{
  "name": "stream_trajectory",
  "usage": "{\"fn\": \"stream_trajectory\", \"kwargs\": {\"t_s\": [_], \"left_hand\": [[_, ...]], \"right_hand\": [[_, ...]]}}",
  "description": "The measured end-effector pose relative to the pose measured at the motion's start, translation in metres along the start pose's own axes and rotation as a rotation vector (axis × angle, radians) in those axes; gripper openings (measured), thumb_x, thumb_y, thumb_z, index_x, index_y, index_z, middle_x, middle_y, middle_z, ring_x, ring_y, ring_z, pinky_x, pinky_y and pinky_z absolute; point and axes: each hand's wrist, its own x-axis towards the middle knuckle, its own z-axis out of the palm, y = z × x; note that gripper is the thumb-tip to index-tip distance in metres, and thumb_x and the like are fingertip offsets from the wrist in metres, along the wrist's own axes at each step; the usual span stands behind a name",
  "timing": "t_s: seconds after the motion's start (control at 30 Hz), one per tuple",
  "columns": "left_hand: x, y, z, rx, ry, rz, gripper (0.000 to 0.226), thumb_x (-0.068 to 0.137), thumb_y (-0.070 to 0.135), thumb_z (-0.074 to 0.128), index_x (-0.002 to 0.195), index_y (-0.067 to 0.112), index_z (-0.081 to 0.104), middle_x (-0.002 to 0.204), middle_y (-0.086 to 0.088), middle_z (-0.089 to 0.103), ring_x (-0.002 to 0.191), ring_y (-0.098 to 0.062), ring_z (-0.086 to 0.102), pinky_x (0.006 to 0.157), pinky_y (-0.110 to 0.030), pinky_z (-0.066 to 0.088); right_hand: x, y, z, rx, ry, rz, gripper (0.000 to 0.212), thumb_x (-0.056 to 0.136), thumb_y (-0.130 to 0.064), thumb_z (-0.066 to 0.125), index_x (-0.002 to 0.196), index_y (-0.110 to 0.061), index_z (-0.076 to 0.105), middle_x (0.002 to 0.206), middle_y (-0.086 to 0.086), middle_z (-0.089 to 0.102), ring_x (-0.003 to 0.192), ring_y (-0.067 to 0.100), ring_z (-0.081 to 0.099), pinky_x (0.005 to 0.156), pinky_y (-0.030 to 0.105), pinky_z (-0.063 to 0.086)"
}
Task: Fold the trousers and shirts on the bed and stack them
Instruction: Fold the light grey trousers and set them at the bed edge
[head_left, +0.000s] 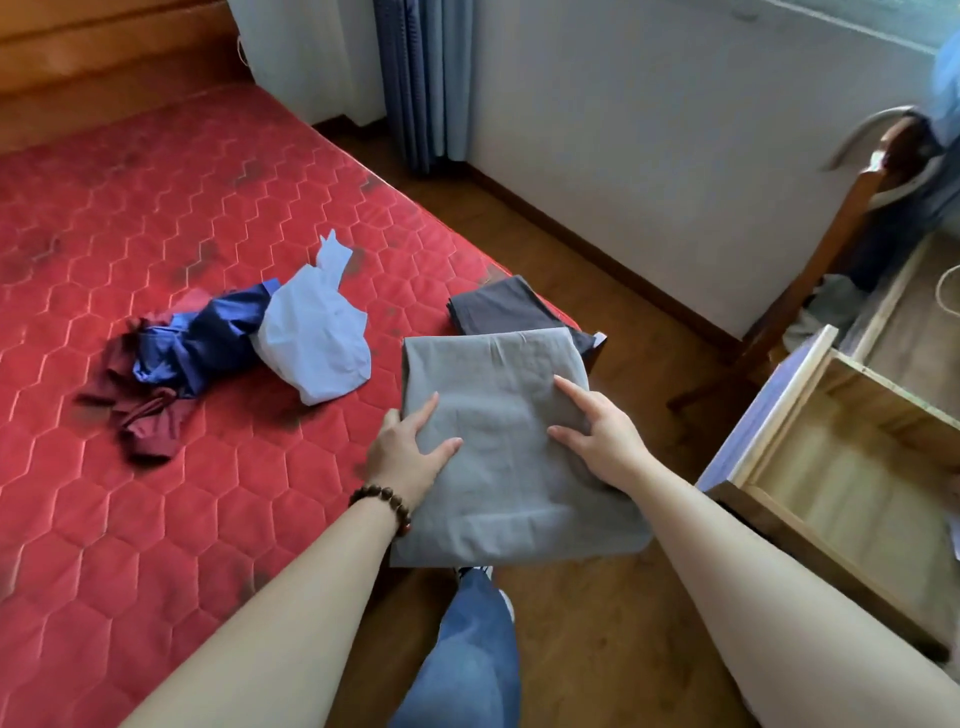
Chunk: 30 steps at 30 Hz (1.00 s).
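While both hands are on it, one folded grey garment lies at the near corner of the red mattress, and its near edge hangs a little over the mattress edge. I cannot tell if it is trousers or a shirt. Its far edge overlaps one folded dark grey garment, which lies just behind it on the same corner. So there are two folded pieces, touching each other.

To the left of them, well apart, three unfolded pieces lie in a loose heap: one light blue garment, one dark blue garment and one maroon garment. The light blue one rests partly on the dark blue one, and the dark blue one lies over the maroon one.

The left hand holds the left edge of the folded grey garment: the thumb lies on top of the cloth and the fingers seem to go under the edge, though they are hidden. The right hand rests flat on top of the right part of the cloth, with the fingers straight and spread a little, pressing and not gripping.

One bracelet of brown beads is on the left wrist. Below the garment one leg in blue jeans shows above the wooden floor. At the right stands one open wooden drawer, and behind it one wooden chair with clothes on it. One blue curtain hangs at the white wall.
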Motion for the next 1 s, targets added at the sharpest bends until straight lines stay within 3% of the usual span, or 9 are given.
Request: {"fn": "stream_trajectory", "kwargs": {"t_s": [0.07, 0.2, 0.3, 0.53, 0.7, 0.77, 0.83, 0.93, 1.0], "left_hand": [[0.032, 0.004, 0.013, -0.006, 0.006, -0.007, 0.067, 0.079, 0.044, 0.073, 0.14, 0.039, 0.045, 0.103, 0.002, 0.04, 0.106, -0.021, 0.052, 0.083, -0.02, 0.033], [0.11, 0.013, 0.04, -0.048, -0.014, -0.055, 0.067, 0.079, 0.042, 0.073, 0.14, 0.036, 0.046, 0.104, 0.001, 0.041, 0.105, -0.022, 0.052, 0.092, -0.025, 0.038], [0.155, 0.018, 0.061, -0.041, -0.029, -0.099, 0.068, 0.08, 0.041, 0.074, 0.141, 0.036, 0.045, 0.104, 0.001, 0.04, 0.103, -0.023, 0.053, 0.09, -0.025, 0.038], [0.236, 0.013, 0.123, -0.022, -0.13, -0.226, 0.068, 0.087, 0.038, 0.067, 0.146, 0.039, 0.033, 0.128, -0.016, 0.043, 0.115, -0.032, 0.051, 0.1, -0.032, 0.039], [0.295, 0.004, 0.175, -0.049, -0.091, -0.265, 0.071, 0.087, 0.035, 0.068, 0.147, 0.039, 0.03, 0.115, -0.008, 0.041, 0.103, -0.029, 0.054, 0.094, -0.03, 0.041], [0.324, 0.0, 0.194, -0.063, -0.052, -0.268, 0.071, 0.086, 0.033, 0.069, 0.147, 0.038, 0.031, 0.109, -0.005, 0.039, 0.099, -0.028, 0.054, 0.093, -0.03, 0.042], [0.353, -0.007, 0.212, -0.086, 0.004, -0.268, 0.071, 0.085, 0.032, 0.071, 0.146, 0.037, 0.035, 0.105, -0.001, 0.037, 0.095, -0.025, 0.054, 0.09, -0.028, 0.041], [0.39, -0.026, 0.243, -0.119, 0.065, -0.276, 0.07, 0.084, 0.03, 0.072, 0.144, 0.037, 0.038, 0.104, 0.001, 0.038, 0.092, -0.018, 0.052, 0.083, -0.016, 0.035], [0.405, -0.041, 0.263, -0.116, 0.033, -0.304, 0.071, 0.085, 0.029, 0.07, 0.146, 0.037, 0.035, 0.108, 0.001, 0.036, 0.096, -0.018, 0.051, 0.085, -0.016, 0.035]], "right_hand": [[0.037, 0.01, -0.007, -0.014, -0.016, 0.004, 0.066, 0.085, -0.028, 0.071, 0.143, -0.036, 0.04, 0.131, -0.004, 0.051, 0.117, 0.014, 0.049, 0.092, 0.017, 0.033], [0.123, 0.03, -0.018, -0.045, -0.067, 0.039, 0.066, 0.084, -0.03, 0.072, 0.142, -0.037, 0.041, 0.133, -0.003, 0.052, 0.122, 0.017, 0.048, 0.096, 0.02, 0.034], [0.177, 0.047, -0.022, -0.066, -0.123, 0.07, 0.064, 0.085, -0.031, 0.07, 0.142, -0.04, 0.04, 0.132, -0.003, 0.052, 0.122, 0.017, 0.048, 0.095, 0.022, 0.035], [0.28, 0.1, -0.02, -0.16, -0.217, 0.077, 0.056, 0.092, -0.03, 0.06, 0.141, -0.046, 0.039, 0.138, -0.006, 0.048, 0.124, 0.02, 0.048, 0.098, 0.031, 0.039], [0.361, 0.142, -0.011, -0.243, -0.269, 0.024, 0.054, 0.095, -0.032, 0.055, 0.141, -0.049, 0.034, 0.133, -0.01, 0.046, 0.12, 0.016, 0.047, 0.094, 0.024, 0.034], [0.397, 0.158, -0.005, -0.254, -0.283, 0.0, 0.054, 0.096, -0.033, 0.053, 0.141, -0.051, 0.031, 0.135, -0.011, 0.044, 0.12, 0.018, 0.048, 0.102, 0.037, 0.038], [0.432, 0.171, 0.004, -0.276, -0.293, -0.018, 0.053, 0.097, -0.034, 0.05, 0.141, -0.052, 0.028, 0.138, -0.011, 0.042, 0.121, 0.02, 0.049, 0.101, 0.052, 0.041], [0.476, 0.196, 0.023, -0.291, -0.26, -0.069, 0.054, 0.097, -0.034, 0.049, 0.142, -0.053, 0.025, 0.137, -0.01, 0.041, 0.116, 0.019, 0.051, 0.096, 0.045, 0.048], [0.494, 0.219, 0.041, -0.28, -0.277, -0.074, 0.055, 0.098, -0.032, 0.05, 0.143, -0.05, 0.026, 0.137, -0.009, 0.04, 0.118, 0.019, 0.05, 0.096, 0.039, 0.047]]}}
